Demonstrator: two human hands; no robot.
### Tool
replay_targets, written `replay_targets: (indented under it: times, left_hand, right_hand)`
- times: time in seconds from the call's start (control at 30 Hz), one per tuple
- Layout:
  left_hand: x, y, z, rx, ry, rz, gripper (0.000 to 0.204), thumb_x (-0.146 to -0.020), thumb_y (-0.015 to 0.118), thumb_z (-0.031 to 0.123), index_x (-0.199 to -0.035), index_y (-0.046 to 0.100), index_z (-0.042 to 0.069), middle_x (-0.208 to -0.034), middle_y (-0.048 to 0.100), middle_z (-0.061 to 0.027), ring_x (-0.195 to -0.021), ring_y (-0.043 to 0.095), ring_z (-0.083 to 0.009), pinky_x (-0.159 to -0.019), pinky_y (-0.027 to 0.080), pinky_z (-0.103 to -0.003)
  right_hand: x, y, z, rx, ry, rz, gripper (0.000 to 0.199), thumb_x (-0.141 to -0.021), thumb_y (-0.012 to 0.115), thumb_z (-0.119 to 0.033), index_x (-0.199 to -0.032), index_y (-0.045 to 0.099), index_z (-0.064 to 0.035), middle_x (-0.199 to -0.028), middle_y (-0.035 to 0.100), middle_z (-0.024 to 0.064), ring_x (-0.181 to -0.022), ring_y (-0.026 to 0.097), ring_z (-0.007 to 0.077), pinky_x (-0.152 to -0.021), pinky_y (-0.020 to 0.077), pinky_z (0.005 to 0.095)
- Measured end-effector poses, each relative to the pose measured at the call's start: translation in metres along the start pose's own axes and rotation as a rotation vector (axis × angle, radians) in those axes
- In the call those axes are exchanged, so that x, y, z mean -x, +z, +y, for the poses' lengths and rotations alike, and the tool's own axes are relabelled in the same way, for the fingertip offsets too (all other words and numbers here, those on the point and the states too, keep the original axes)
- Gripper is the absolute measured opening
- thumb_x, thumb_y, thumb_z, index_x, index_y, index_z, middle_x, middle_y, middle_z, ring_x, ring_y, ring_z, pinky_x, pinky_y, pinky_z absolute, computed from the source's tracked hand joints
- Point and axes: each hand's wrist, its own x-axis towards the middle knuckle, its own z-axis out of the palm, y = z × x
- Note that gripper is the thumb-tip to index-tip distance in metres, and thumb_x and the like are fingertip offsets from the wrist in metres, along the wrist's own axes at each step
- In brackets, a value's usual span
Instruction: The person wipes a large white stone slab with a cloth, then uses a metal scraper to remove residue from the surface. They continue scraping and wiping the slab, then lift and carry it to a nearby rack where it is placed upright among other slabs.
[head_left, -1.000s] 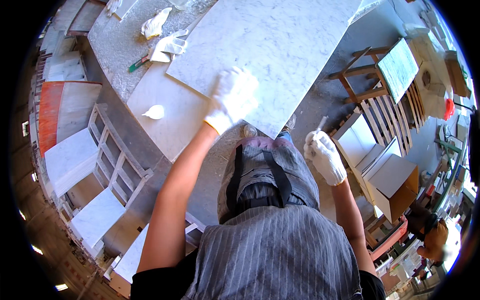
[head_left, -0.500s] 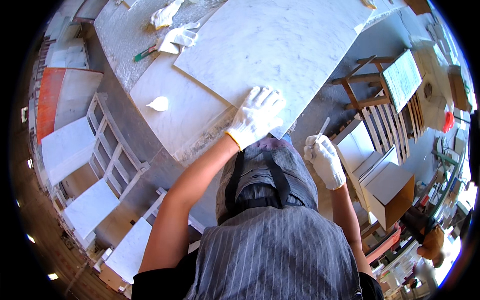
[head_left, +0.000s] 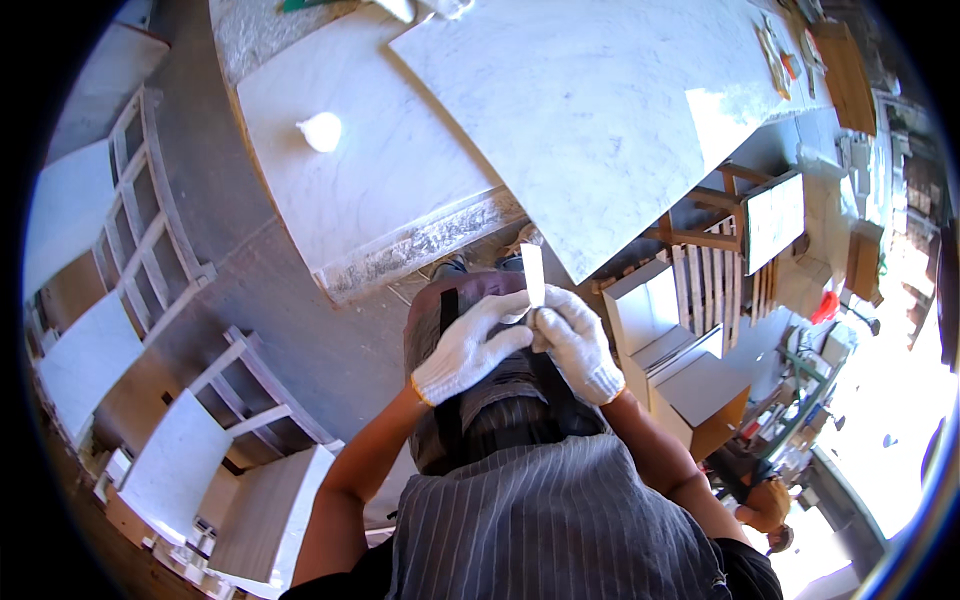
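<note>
Both of my hands wear white knit gloves and meet in front of my lap. My right hand (head_left: 573, 345) is closed round the lower end of a thin, pale, flat blade-like strip (head_left: 533, 275), which points up and away from me. From the other side, my left hand (head_left: 475, 345) brings its curled fingers and thumb against the strip's base; the exact grip is partly hidden. Beyond my hands, a large white grey-veined slab (head_left: 590, 110) lies overlapping another pale slab (head_left: 370, 140). A white teardrop-shaped object (head_left: 320, 131) rests on the lower slab.
White-topped pieces on wooden frames (head_left: 150, 220) stand at left. At right are a wooden stool (head_left: 770, 225), a slatted pallet (head_left: 700, 285) and open cardboard boxes (head_left: 705, 400). Small tools (head_left: 775, 60) lie on the slab's far right. Another person (head_left: 765, 505) is at lower right.
My left hand has left the big slab and come in to the strip. My right hand has moved left with the strip to meet it. The view has shifted.
</note>
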Motion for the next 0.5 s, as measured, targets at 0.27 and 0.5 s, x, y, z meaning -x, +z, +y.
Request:
replay_targets:
  times: [0.27,0.5]
  left_hand:
    - [0.028,0.014,-0.036,0.466,-0.222,0.299,0.039,-0.093,0.066,0.019,-0.126,0.06,0.0,-0.123,0.062,-0.0119,-0.115,0.057,-0.0221,-0.103,0.041,-0.034]
    - [0.036,0.014,-0.062,0.787,-0.278,0.491,0.027,-0.094,0.065,0.013,-0.117,0.066,-0.002,-0.118,0.064,-0.0086,-0.106,0.059,-0.0161,-0.093,0.046,-0.03]
  right_hand:
    - [-0.019,0.044,0.019,0.349,0.021,0.04,0.041,-0.1,0.055,-0.006,-0.14,0.052,0.0005,-0.121,0.063,0.0057,-0.105,0.058,0.0104,-0.093,0.0481,0.0251]
    - [-0.029,0.066,0.023,0.401,0.192,0.032,0.039,-0.101,0.053,-0.008,-0.14,0.053,-0.0017,-0.121,0.062,0.004,-0.097,0.06,0.0073,-0.08,0.0536,0.023]
